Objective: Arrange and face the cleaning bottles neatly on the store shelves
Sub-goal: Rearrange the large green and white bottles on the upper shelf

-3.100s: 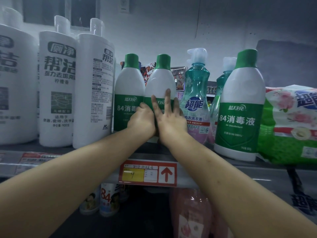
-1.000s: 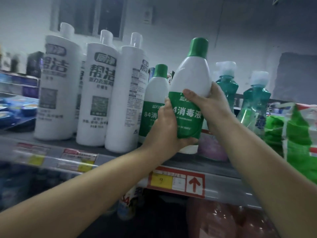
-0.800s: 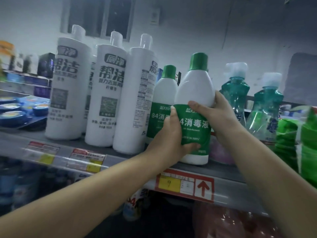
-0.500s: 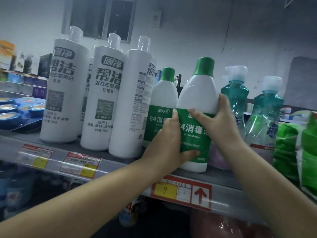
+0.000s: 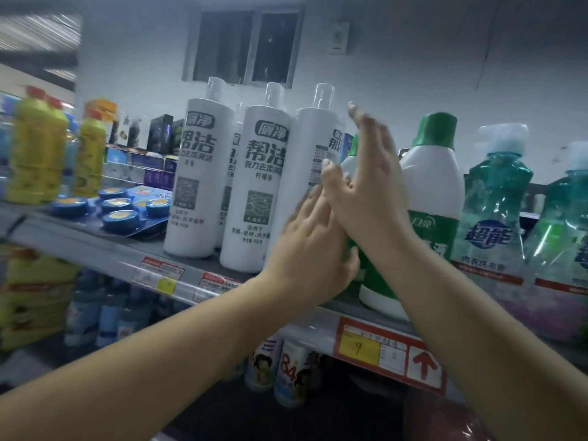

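84 disinfectant bottle [image 5: 436,198] has been released, now upright at shelf [image 5: 95,249] front. Left hand [image 5: 313,249] and right hand [image 5: 366,186], fingers straight, nothing gripped, moved to the turned white toilet-cleaner bottle [image 5: 313,148]; facing it likely next.

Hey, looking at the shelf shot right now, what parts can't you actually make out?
All in the head view:
- Second green-capped bottle: mostly hidden behind the right hand.
- Third white bottle: its lower part is covered by the left hand.
- Front green-capped bottle: its label is partly blocked by the right forearm.
- Yellow bottles: motion-blurred, labels unreadable.
- Rightmost teal bottle: cut by the right edge.
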A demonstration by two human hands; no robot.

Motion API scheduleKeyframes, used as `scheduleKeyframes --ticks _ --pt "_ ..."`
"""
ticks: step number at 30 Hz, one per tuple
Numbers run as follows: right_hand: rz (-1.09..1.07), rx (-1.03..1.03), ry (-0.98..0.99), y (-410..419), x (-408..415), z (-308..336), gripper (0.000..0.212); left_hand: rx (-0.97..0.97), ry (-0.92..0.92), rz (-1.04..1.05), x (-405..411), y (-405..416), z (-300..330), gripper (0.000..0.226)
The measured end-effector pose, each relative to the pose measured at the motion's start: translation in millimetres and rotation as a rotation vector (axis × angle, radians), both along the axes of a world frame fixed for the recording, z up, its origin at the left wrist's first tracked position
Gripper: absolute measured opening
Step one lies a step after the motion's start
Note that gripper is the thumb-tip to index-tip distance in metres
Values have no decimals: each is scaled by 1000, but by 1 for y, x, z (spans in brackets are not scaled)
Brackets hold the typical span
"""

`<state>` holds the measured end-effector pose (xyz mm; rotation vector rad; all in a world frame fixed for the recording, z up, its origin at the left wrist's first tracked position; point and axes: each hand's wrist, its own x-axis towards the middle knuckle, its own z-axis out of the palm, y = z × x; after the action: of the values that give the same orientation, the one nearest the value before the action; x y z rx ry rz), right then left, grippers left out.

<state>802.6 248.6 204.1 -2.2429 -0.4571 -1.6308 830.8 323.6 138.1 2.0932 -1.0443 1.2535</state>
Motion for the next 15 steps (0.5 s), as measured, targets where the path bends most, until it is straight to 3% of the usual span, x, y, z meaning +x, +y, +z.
scheduleKeyframes --ticks 3,5,15 --pt "77 58 74 8 6 -12 55 -19 -163 85 16 19 -13 66" --pt "110 57 103 14 8 -21 52 -43 -164 125 23 33 -17 61" --pt "132 -79 237 51 17 -37 57 -300 309 306 61 109 -9 73"
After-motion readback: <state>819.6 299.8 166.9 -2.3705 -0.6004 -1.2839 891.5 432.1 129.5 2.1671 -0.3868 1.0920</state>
